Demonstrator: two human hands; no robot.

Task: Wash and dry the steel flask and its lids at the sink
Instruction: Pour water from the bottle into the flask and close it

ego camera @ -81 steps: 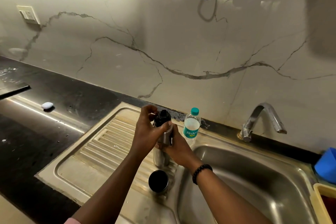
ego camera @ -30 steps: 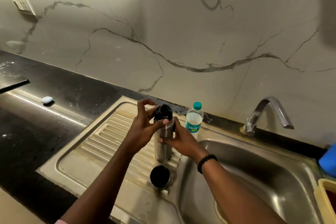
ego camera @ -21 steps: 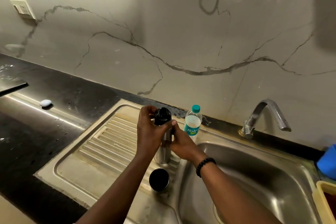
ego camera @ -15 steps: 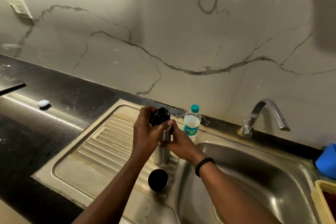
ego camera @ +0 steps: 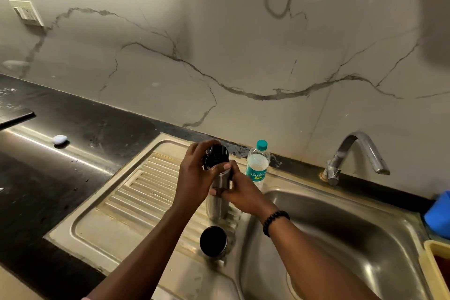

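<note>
Flask [ego camera: 217,204] upright on drainboard [ego camera: 136,192], axis vertical. My right hand [ego camera: 239,192] clamps the body; left hand [ego camera: 194,178] curls round stopper [ego camera: 215,156] at flask's 12 o'clock. Cap [ego camera: 213,241] at 6.

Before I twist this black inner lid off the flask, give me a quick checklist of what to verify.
1. Left hand grips the black inner lid: ok.
2. Right hand holds the steel flask body steady: ok.
3. Flask upright on the ribbed drainboard: ok.
4. Outer cap set aside on the drainboard, apart from the flask: ok.
5. Plastic water bottle stands close behind the right hand, could get knocked: not ok.
6. Whether the lid is already loosened: cannot tell.
</note>
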